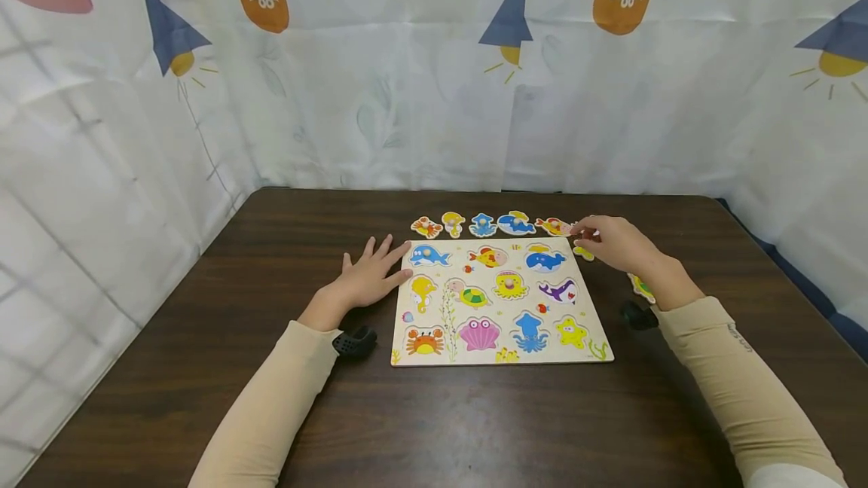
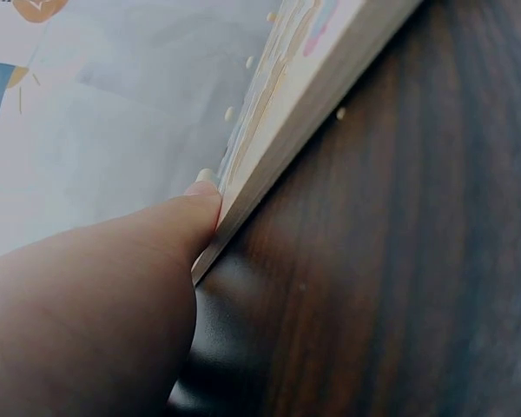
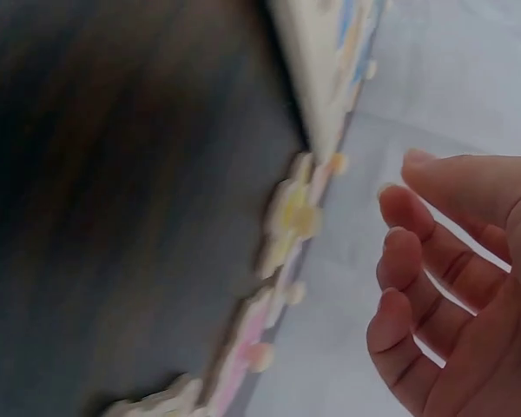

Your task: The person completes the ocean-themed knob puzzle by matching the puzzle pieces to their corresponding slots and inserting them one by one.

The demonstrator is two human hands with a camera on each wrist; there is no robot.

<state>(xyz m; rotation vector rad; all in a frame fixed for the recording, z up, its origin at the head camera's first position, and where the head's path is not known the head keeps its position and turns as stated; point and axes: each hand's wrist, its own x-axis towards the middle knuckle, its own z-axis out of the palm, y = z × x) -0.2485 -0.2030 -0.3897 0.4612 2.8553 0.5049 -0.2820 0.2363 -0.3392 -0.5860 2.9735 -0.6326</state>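
A wooden puzzle board [image 1: 502, 352] with sea-animal pictures lies flat on the dark table. My left hand [image 1: 366, 277] rests at its left side, fingers spread, thumb at the board's edge; the left wrist view shows the thumb [image 2: 204, 204] against that edge. Over the board's far right corner, my right hand [image 1: 620, 243] hovers beside a red-and-yellow fish piece [image 1: 553, 227]. In the right wrist view its fingers [image 3: 399, 261] bend loosely with nothing between them and the thumb. A yellow knobbed piece [image 3: 282, 230] lies below, with a pink piece [image 3: 243, 356] beside it.
Along the board's far edge stand a crab piece [image 1: 426, 227], a seahorse piece [image 1: 453, 224], a blue squid piece [image 1: 482, 225] and a whale piece [image 1: 515, 224]. A green-and-yellow piece [image 1: 640, 288] lies partly behind the right forearm. A patterned curtain [image 1: 434, 111] hangs behind the table.
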